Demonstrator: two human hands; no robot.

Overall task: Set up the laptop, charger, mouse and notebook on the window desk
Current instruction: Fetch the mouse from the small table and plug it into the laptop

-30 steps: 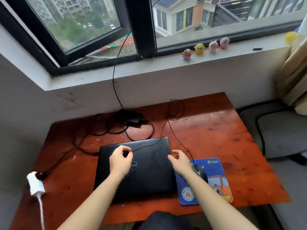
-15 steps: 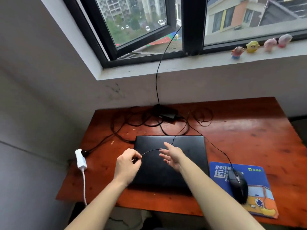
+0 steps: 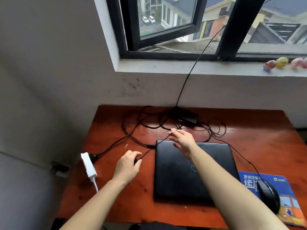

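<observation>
A closed black laptop (image 3: pixel 199 178) lies flat on the red-brown desk (image 3: pixel 116 205). Left of the laptop's edge, my left hand (image 3: pixel 127 168) pinches the plug end of a thin black cable (image 3: pixel 154 146). That cable rises to my right hand (image 3: pixel 181 141), which reaches over the laptop's back left corner with fingers spread; the cable lies across its fingertips. The black charger brick (image 3: pixel 187 117) sits at the desk's back among tangled cords. A black mouse (image 3: pixel 269 195) rests on a blue mouse pad (image 3: pixel 289 208) at the right. No notebook is in view.
A white power strip (image 3: pixel 88 165) hangs over the desk's left edge with a black plug in it. A black cord (image 3: pixel 191 72) runs from the open window down to the charger brick. Small toy figures (image 3: pixel 280 63) stand on the sill. A wall closes in the left side.
My left hand carried the plug end off the laptop lid to its left side. My right hand left the mouse pad area and reached forward under the cable. The camera turned left.
</observation>
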